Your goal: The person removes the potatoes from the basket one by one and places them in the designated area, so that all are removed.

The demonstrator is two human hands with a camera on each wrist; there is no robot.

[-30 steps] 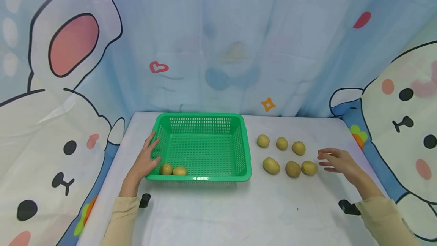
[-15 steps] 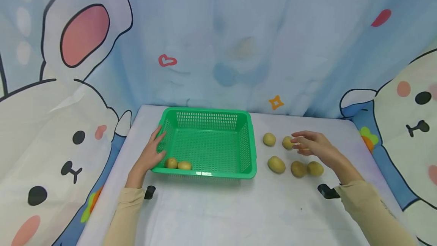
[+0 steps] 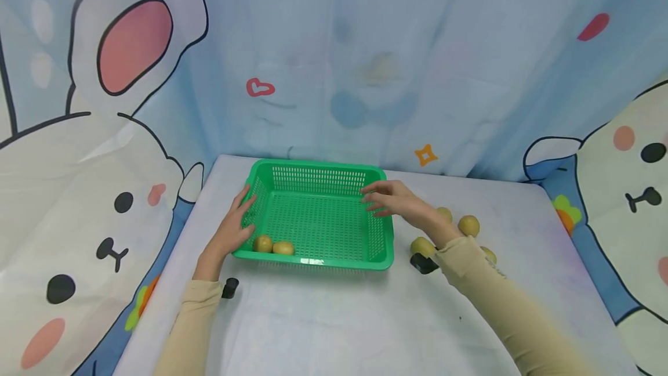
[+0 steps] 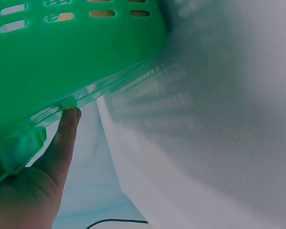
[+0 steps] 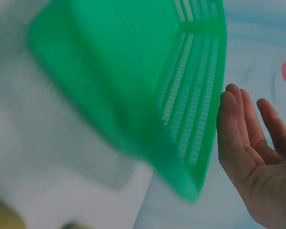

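The green plastic basket [image 3: 323, 165] stands on the white-covered table, with two potatoes [image 3: 283, 248] in its front left corner. My left hand [image 3: 229, 232] rests spread against the basket's left side; in the left wrist view one straight finger [image 4: 66, 136] touches its outside. Over the basket's right rim is my right hand [image 3: 395, 198], holding nothing, its fingers loosely extended; the right wrist view shows the bare palm [image 5: 271, 186]. Several potatoes lie right of the basket, among them a near one [image 3: 421, 245] and a far one [image 3: 469, 226]. My right arm partly or wholly hides others.
Behind the table [image 3: 323, 318] hangs a blue curtain [image 3: 302, 45] printed with cartoon animals. A dark wrist camera [image 3: 423, 263] shows below the right sleeve, another dark camera [image 3: 230, 288] beside the left sleeve.
My right hand has moved left from beside the potatoes, passing above them, to the basket's right rim. The left hand stays at the basket's left side. The head view has shifted slightly.
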